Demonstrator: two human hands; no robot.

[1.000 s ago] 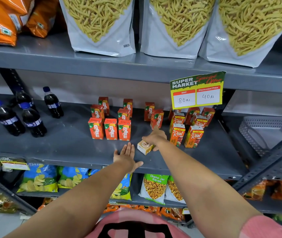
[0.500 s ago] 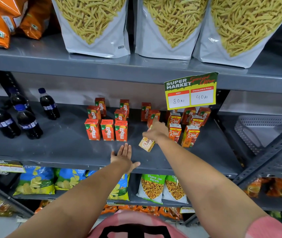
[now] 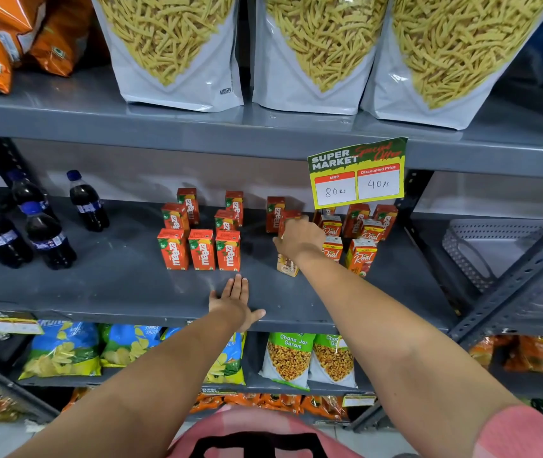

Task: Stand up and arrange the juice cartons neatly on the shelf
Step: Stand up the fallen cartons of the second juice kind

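Small orange juice cartons stand on the grey middle shelf [image 3: 115, 285]. A front row of three Maaza cartons [image 3: 202, 249] is lined up, with several more behind them. To the right stand Real cartons [image 3: 361, 257]. My right hand [image 3: 298, 239] is shut on a pale juice carton [image 3: 286, 266], holding it upright with its base at the shelf, just left of the Real cartons. My left hand [image 3: 235, 300] lies flat and open on the shelf's front edge, below the Maaza row.
Dark cola bottles [image 3: 45, 236] stand at the shelf's left. A price sign [image 3: 357, 175] hangs from the upper shelf above the Real cartons. Big snack bags [image 3: 309, 54] fill the top shelf. A white basket [image 3: 481, 246] sits in the right bay. Chip bags lie below.
My right hand has lifted the pale carton from lying on its side and turned it upright, moving it back and right toward the Real cartons. My left hand has stayed flat on the shelf.
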